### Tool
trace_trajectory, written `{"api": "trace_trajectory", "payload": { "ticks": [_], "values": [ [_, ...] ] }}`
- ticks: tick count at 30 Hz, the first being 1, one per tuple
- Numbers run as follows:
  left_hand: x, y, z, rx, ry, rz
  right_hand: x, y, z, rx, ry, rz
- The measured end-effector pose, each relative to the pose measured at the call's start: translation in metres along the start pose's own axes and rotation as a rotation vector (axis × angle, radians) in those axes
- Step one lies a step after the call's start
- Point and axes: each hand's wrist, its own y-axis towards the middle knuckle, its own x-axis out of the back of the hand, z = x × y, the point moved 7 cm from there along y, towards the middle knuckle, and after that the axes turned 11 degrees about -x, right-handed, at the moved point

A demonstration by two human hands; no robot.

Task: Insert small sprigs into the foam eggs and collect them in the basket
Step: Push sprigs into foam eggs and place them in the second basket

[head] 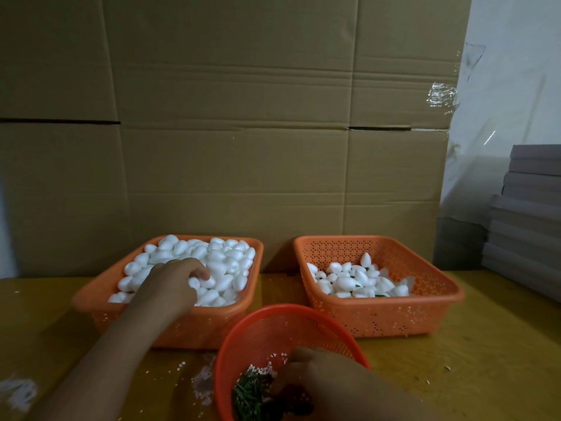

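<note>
Both hands down in the baskets, one among eggs, one among sprigs.

Left hand [174,279]: fingers curled round a smooth white foam egg [194,282] atop the heaped left basket [170,325], perforated orange plastic, rectangular. Right hand [315,375]: fingertips buried in thin green sprigs [247,393] inside the round mesh basket [273,326]; grip cannot be told. Right rectangular basket [379,317] holds fewer eggs, some showing green. Yellowish wooden table [485,344], white foam crumbs scattered; creased cardboard [243,117] behind.
</note>
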Motion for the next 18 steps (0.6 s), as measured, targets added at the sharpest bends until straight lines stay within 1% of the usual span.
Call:
{"api": "trace_trajectory", "payload": {
  "ticks": [2,5,7,8,10,11,13,15,16,18],
  "values": [
    [0.001,-0.001,-0.001,-0.017,0.058,-0.020,0.000,0.001,0.000,-0.005,0.007,-0.004],
    [0.003,-0.002,0.001,-0.008,0.064,-0.077,0.001,0.002,0.001,-0.003,0.006,-0.012],
    [0.008,-0.002,-0.001,0.002,0.073,-0.142,0.000,0.003,0.001,0.000,0.009,-0.003],
    [0.014,-0.002,-0.003,0.012,0.040,-0.190,0.000,0.003,0.001,0.001,0.010,0.001],
    [0.025,-0.002,-0.013,-0.003,-0.106,-0.276,0.000,0.004,0.001,-0.004,0.008,0.000],
    [0.030,-0.003,-0.021,-0.028,-0.192,-0.295,0.000,0.004,0.000,-0.006,0.004,-0.002],
    [0.032,-0.004,-0.043,-0.079,-0.427,-0.265,-0.001,0.004,0.000,-0.010,0.006,-0.004],
    [0.023,-0.007,-0.071,-0.128,-0.754,-0.206,-0.001,0.004,-0.001,-0.014,0.012,-0.002],
    [0.017,-0.009,-0.084,-0.161,-0.837,-0.189,-0.001,0.004,-0.002,-0.016,0.012,0.004],
    [-0.001,-0.015,-0.108,-0.228,-0.890,-0.135,-0.002,0.007,-0.001,-0.010,-0.004,0.010]
  ]
}}
